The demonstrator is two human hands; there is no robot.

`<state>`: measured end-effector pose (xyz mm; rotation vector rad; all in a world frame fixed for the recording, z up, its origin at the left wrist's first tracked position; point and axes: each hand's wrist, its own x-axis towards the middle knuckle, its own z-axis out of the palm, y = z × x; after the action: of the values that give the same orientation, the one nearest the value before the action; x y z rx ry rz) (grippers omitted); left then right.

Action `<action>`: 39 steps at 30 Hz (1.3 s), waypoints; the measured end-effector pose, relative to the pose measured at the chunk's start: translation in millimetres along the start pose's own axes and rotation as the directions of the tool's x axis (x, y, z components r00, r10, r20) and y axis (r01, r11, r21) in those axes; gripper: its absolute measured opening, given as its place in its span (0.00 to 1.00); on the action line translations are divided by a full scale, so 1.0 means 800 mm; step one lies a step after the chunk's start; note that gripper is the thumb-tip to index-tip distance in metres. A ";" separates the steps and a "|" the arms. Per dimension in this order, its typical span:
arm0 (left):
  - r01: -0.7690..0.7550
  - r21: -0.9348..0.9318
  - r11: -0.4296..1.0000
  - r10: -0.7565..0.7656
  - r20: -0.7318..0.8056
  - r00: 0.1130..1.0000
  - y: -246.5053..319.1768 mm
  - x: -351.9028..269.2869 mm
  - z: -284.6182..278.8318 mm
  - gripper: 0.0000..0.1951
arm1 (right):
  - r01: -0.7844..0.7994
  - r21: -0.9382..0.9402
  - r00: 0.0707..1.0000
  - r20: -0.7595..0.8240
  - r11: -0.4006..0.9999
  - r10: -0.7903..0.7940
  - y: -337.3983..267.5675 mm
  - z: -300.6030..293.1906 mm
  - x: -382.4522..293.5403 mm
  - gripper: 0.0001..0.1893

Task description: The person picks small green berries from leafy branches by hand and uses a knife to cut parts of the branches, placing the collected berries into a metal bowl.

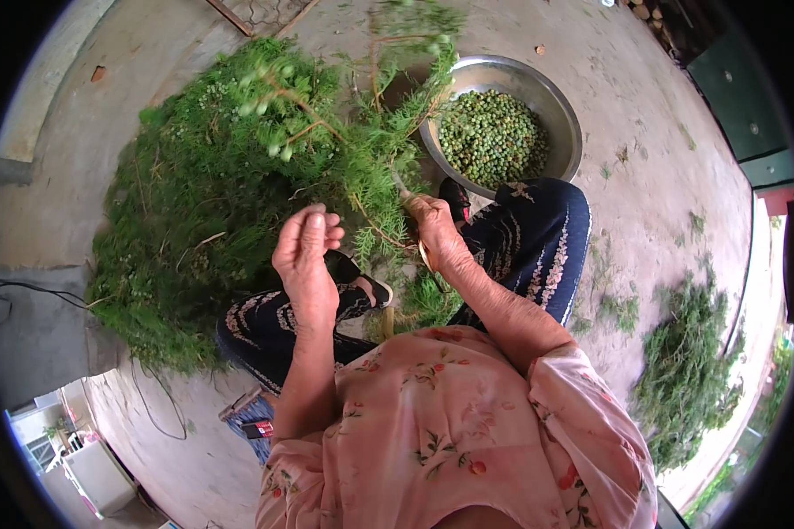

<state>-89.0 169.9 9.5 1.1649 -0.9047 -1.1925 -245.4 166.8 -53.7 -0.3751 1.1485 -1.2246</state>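
In my right hand (437,228) is a leafy green conifer branch (377,155), likely arborvitae, its sprays reaching up and away from me. A curved, shiny edge (425,254) shows under that palm; I cannot tell what it belongs to. My left hand (308,254) hovers apart from the branch, thumb against curled fingers; whether something small is between them is unclear. Pale green cones (281,149) hang on a blurred twig beyond it. At the right, a steel basin (566,109) holds many small green and brownish cones (493,139).
A big heap of cut conifer branches (178,218) covers the floor at left. A smaller greenery pile (685,377) lies at far right. Loose sprigs (618,311) dot the concrete floor (642,198). A black cable (36,289) runs at left. My legs (536,244) flank the work.
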 end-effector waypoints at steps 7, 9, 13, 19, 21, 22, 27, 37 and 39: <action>-0.057 0.150 0.987 0.027 0.192 0.981 -0.004 -0.007 0.011 0.12 | 0.324 -0.401 0.925 -0.057 0.857 -0.377 0.009 0.020 0.011 0.14; -0.083 0.176 0.981 0.048 0.198 0.979 -0.015 0.003 0.011 0.12 | 0.355 -0.453 0.904 -0.056 0.818 -0.423 0.009 0.025 0.007 0.14; -0.106 0.226 0.968 0.069 0.167 0.984 -0.028 0.017 0.015 0.14 | 0.387 -0.574 0.850 -0.081 0.722 -0.520 0.008 0.040 -0.009 0.14; 0.185 0.037 0.982 -0.186 0.016 0.982 -0.046 0.032 0.028 0.23 | 0.410 -0.692 0.831 0.013 0.594 -0.557 0.037 0.049 -0.024 0.14; 0.297 0.041 0.954 -0.298 0.038 0.954 -0.053 0.033 0.030 0.26 | 0.457 -0.730 0.795 0.080 0.508 -0.601 0.048 0.047 -0.024 0.17; 0.334 0.041 0.942 -0.333 -0.044 0.942 -0.053 0.031 0.037 0.23 | 0.501 -0.760 0.753 0.147 0.414 -0.641 0.054 0.045 -0.023 0.20; 0.524 -0.165 0.836 -0.506 0.142 0.851 -0.072 0.065 0.016 0.15 | 0.546 -0.757 0.731 0.224 0.357 -0.644 0.071 0.041 -0.029 0.27; 0.544 -0.394 0.741 -0.560 0.086 0.824 -0.079 0.063 -0.005 0.18 | 0.601 -0.687 0.784 0.406 0.409 -0.470 0.050 0.027 -0.036 0.22; 0.511 -0.400 0.761 -0.550 0.020 0.835 -0.067 0.059 -0.005 0.17 | 0.644 -0.645 0.734 0.370 0.411 -0.569 0.037 0.028 -0.043 0.15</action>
<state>-87.9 125.4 -46.2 1.1667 -0.2194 -1.6688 -207.6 199.8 -50.1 -1.6139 1.4613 -1.2579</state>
